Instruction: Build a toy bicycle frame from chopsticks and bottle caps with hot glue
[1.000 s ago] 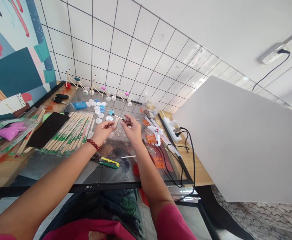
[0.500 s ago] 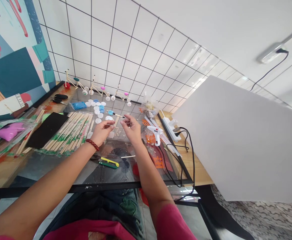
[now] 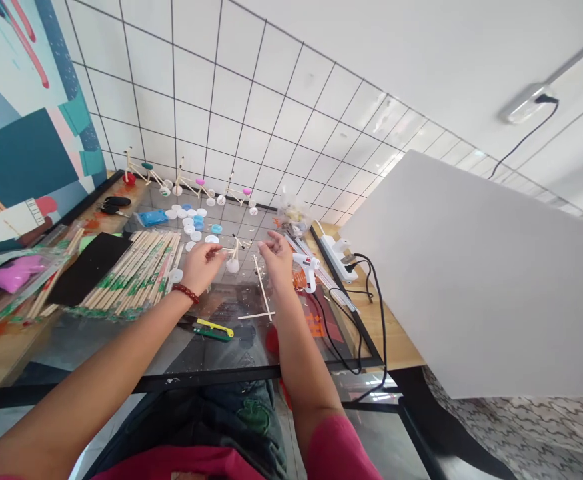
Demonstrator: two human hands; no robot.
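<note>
My left hand [image 3: 205,265], with a red bead bracelet at the wrist, pinches a small stick assembly [image 3: 236,245] that has dark-tipped sticks and a white disc [image 3: 232,265] at its lower end. To the right of it my right hand [image 3: 277,259] is raised with its fingers apart and nothing between them. A long thin stick [image 3: 262,287] lies on the glass tabletop beside the right hand, its lower end near a shorter stick [image 3: 251,316]. White and blue discs [image 3: 196,225] lie scattered beyond the left hand.
Wrapped chopsticks [image 3: 134,273] and a black sheet [image 3: 91,267] lie left. A yellow-green cutter [image 3: 214,329] is in front. On the right are a white glue gun [image 3: 308,270], cables and a power strip [image 3: 338,257]. Small stick bicycles [image 3: 186,183] stand at the back.
My right hand has moved slightly right and opened away from the assembly. The long stick now lies near the shorter one, and the assembly between the hands is tilted more upright.
</note>
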